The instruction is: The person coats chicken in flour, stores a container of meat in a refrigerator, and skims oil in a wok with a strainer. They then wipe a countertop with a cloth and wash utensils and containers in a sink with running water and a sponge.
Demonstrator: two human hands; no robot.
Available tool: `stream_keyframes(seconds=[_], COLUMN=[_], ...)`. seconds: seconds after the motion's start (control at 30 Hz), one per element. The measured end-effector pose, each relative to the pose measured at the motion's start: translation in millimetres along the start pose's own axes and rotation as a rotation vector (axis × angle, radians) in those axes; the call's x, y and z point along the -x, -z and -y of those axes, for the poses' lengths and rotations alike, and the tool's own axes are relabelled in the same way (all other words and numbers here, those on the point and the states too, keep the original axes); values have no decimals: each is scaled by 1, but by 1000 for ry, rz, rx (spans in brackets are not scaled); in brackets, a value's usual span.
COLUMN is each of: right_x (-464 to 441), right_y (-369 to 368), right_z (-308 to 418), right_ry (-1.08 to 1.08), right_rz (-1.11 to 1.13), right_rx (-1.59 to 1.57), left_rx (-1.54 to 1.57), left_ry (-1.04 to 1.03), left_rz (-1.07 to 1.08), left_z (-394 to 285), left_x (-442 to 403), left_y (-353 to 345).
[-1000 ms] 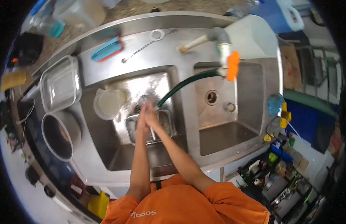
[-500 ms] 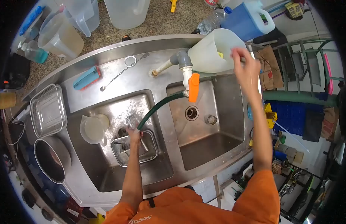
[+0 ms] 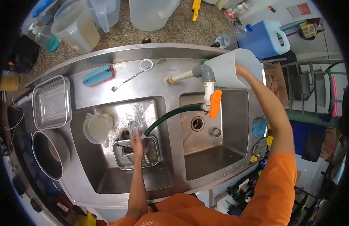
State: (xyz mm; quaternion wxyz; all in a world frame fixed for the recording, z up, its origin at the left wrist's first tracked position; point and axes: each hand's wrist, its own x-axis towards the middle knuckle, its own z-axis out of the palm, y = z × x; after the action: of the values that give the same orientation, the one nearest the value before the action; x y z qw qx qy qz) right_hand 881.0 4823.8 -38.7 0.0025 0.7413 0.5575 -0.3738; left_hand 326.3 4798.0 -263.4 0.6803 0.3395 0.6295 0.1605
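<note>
In the left basin my left hand (image 3: pixel 137 144) is closed around a whisk (image 3: pixel 133 127), its wire loops pointing away from me. Under that hand lies a rectangular metal tray (image 3: pixel 154 142) with utensils in it that I cannot fully make out. A green hose (image 3: pixel 170 117) runs from the tap with the orange handle (image 3: pixel 216 103) and ends beside my left hand. My right hand (image 3: pixel 240 70) reaches into a tilted whitish plastic container (image 3: pixel 224 67) behind the right basin. Its fingers are hidden inside.
A plastic jug (image 3: pixel 97 129) stands in the left basin. On the left ledge are a glass dish (image 3: pixel 50 101) and a metal pot (image 3: pixel 63 154). Behind the basins lie a blue brush (image 3: pixel 98 76) and a long twisted spoon (image 3: pixel 129 78). A blue jug (image 3: pixel 259 40) stands at the back right.
My right hand has gone from above the container's rim down into it. My left hand still grips the whisk, now turned so its wires show more clearly. The view has shifted slightly.
</note>
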Motion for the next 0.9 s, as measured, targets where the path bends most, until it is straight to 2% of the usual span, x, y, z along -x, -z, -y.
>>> stream_keyframes(seconds=[0.07, 0.13, 0.23, 0.33, 0.37, 0.4, 0.47, 0.53, 0.57, 0.6, 0.63, 0.67, 0.7, 0.77, 0.8, 0.87, 0.9], right_x=[25, 62, 135, 193, 207, 217, 223, 207, 191, 173, 152, 126, 105, 68, 48, 18, 10], right_y=[10, 38, 76, 86, 78, 65, 22, -34, -66, -102, -173, -227, -267, -343, -365, -375, -379], right_z=[17, 56, 128, 173, 183, 194, 230, 283, 309, 333, 333, 340, 354, 365, 366, 375, 378], right_ry=[-83, -287, -225, -108, -45, 22, 71, -93, -55, -42, -26, 95, 35, -66, -87, -214, -283], right_rz=[-79, -121, -297, -343, -353, -344, -287, -177, -139, -123, -312, -384, -395, -476, -568, -523, -505], right_rx=[-162, -283, -467, -636, -718, -803, -935, -846, -706, -587, -560, -537, -564, -623, -651, -560, -509], left_rx=[-46, -8, 22, 203, 154, 253, 218, 179, 177, 226, 275, 318, 457, 578, 556, 317, 314], left_ry=[-166, -75, 67, -1, -72, -50, -121, -146, -146, -240, -324, -394, -229, -28, -17, 190, 264], left_rz=[-37, -43, -12, 62, 109, 5, 5, -4, -6, 30, 57, 68, 181, 210, 142, 124, 117], left_z=[-15, -16, -2, -6, -13, -20, -20, -14, -44, -37, -17, 1, -19, -26, -19, -8, -5], left_x=[15, 7, -15, -14, -5, 5, 7, 11, 40, 35, 27, 29, 57, 82, 75, 67, 68], left_y=[-7, -6, -1, 1, 2, -4, -1, 4, 2, 0, -2, 2, 9, 19, 24, 38, 42])
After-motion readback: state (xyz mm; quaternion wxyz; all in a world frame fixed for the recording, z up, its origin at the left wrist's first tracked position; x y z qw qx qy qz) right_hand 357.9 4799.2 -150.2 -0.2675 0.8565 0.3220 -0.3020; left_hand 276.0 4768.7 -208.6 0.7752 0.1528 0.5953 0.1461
